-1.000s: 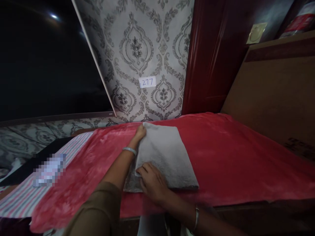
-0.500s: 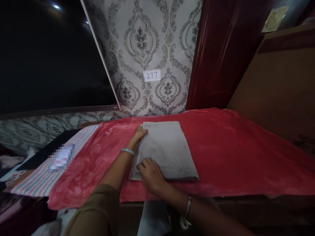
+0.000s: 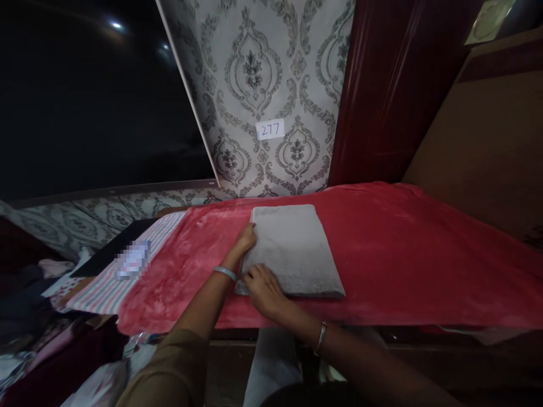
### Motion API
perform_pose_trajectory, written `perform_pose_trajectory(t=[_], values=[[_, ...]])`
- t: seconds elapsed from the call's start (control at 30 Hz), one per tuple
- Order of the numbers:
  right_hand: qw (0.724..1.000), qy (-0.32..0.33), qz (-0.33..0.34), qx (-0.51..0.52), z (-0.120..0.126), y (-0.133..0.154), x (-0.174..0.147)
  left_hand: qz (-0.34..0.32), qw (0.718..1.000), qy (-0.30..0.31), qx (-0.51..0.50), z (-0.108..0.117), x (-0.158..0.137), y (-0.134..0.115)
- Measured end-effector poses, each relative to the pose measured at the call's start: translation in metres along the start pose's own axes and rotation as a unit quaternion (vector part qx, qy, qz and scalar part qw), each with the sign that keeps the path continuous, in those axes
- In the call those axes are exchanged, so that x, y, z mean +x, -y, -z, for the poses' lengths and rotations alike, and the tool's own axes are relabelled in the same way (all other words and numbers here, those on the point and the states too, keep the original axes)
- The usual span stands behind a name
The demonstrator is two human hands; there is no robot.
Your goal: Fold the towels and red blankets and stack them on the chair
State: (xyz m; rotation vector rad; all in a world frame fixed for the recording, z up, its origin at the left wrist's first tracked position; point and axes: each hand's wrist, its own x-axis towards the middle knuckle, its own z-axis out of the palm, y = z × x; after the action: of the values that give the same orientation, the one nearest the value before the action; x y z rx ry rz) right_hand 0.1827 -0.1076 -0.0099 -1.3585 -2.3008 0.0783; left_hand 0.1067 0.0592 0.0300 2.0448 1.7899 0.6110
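Observation:
A folded grey cloth (image 3: pixel 292 246), soft-looking, lies flat on the red plush blanket (image 3: pixel 394 254) in the head view. My left hand (image 3: pixel 246 236) is closed at the cloth's upper left edge, its thumb over the top and most fingers hidden. Nearer to me, my right hand (image 3: pixel 265 289) rests on the lower left part of the cloth. Its fingers curl at the left edge, with the tips partly out of sight. Both wrists wear bracelets.
At the left, a striped cloth (image 3: pixel 99 288) carries a blurred-out object (image 3: pixel 133 260). A large dark screen (image 3: pixel 102 102) stands behind. A "277" paper label (image 3: pixel 270 129) is on the patterned wall. A brown panel (image 3: pixel 487 141) borders the right. Bundled fabrics (image 3: pixel 102 384) lie lower left.
The view has shifted slightly, so everything sits a little to the right. My right hand's fingers look more curled at the cloth's left edge. The cloth stays flat.

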Motion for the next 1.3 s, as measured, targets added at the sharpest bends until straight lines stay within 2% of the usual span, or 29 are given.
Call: perform_pose_trajectory(t=[0.1, 0.2, 0.33, 0.43, 0.53, 0.6, 0.8, 1.0, 1.1, 1.2, 1.3], values=[[0.997, 0.015, 0.030, 0.074, 0.012, -0.011, -0.012, 0.005, 1.000, -0.001, 0.000, 0.000, -0.008, 0.003], [0.993, -0.021, 0.017, 0.115, 0.038, -0.048, -0.028, 0.004, 1.000, -0.002, -0.009, 0.002, -0.022, 0.007], [0.996, -0.060, -0.063, 0.031, 0.069, -0.114, -0.048, 0.009, 0.999, -0.006, 0.037, 0.001, -0.057, 0.008], [0.992, -0.020, -0.115, -0.036, 0.069, -0.143, -0.057, 0.029, 0.994, -0.002, 0.104, -0.004, -0.082, 0.003], [0.986, 0.047, -0.144, -0.069, 0.055, -0.145, -0.063, 0.042, 0.990, 0.004, 0.135, -0.007, -0.097, -0.003], [0.984, 0.066, -0.144, -0.077, 0.046, -0.141, -0.067, 0.046, 0.988, 0.001, 0.147, -0.008, -0.100, -0.004], [0.986, 0.054, -0.140, -0.075, 0.038, -0.142, -0.071, 0.082, 0.988, -0.009, 0.129, -0.005, -0.098, -0.001], [0.986, 0.045, -0.150, -0.053, 0.048, -0.145, -0.051, 0.086, 0.989, -0.030, 0.115, -0.006, -0.099, 0.003], [0.991, 0.035, -0.120, -0.050, 0.051, -0.137, -0.041, 0.083, 0.990, -0.043, 0.105, -0.008, -0.099, 0.006], [0.993, 0.066, -0.081, -0.048, 0.045, -0.128, -0.040, 0.080, 0.991, -0.059, 0.094, -0.008, -0.098, 0.008], [0.993, 0.072, -0.079, -0.043, 0.036, -0.125, -0.042, 0.075, 0.991, -0.075, 0.086, -0.007, -0.098, 0.010]])
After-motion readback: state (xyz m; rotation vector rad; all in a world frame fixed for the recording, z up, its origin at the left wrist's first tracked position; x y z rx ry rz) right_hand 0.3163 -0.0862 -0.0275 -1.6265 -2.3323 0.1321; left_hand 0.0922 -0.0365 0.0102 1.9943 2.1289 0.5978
